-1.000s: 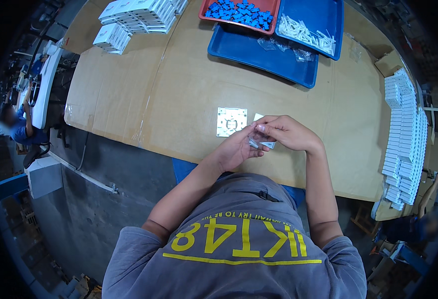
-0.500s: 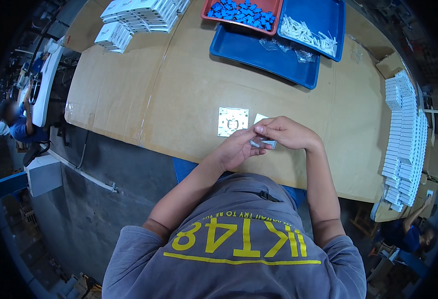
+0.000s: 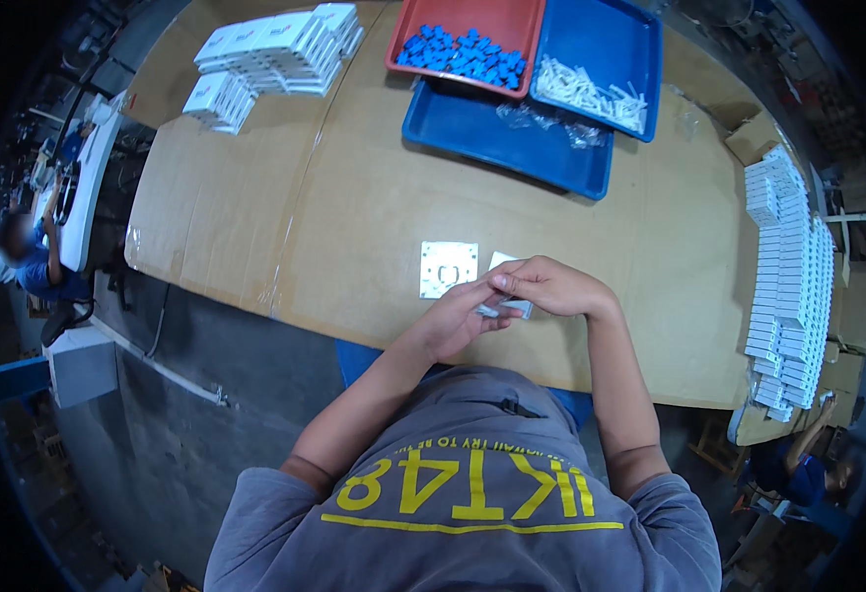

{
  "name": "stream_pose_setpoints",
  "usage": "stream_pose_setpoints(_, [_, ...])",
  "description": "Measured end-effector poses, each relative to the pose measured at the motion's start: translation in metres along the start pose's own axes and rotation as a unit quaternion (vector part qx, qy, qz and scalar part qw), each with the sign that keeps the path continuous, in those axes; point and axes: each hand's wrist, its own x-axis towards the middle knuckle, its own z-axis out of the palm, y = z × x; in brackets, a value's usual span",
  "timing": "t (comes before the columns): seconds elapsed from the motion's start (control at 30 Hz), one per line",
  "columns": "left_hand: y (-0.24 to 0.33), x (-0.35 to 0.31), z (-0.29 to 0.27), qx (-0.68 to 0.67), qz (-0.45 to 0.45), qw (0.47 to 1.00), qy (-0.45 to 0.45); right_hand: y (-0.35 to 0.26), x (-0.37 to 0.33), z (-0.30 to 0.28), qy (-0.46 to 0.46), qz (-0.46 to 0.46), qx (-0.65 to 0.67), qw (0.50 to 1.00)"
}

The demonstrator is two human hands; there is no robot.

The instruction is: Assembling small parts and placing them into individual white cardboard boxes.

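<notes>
Grip state I cannot tell: left hand (image 3: 453,324) overlaps right hand (image 3: 557,286) near a white square plate (image 3: 449,269).

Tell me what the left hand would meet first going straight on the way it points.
The left hand would likely meet the right hand first; they overlap in view, so any gap in depth is unclear.

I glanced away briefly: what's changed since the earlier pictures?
The view shifted, leaving the square white plate and red tray lower in frame. A co-worker's hand at right has also come lower. Your left hand and right hand stayed together beside the plate; no release is visible.
</notes>
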Motion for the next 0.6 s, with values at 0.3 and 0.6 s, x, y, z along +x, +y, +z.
stream_pose_setpoints(0.3, [-0.003,-0.006,-0.012,-0.046,-0.02,0.998,-0.036,-0.006,-0.004,-0.101,0.357,-0.043,-0.143,0.922])
stream_pose_setpoints(0.6, [-0.005,-0.016,-0.004,0.048,-0.027,0.997,-0.053,0.011,0.02,-0.209,0.559,-0.069,-0.33,0.758])
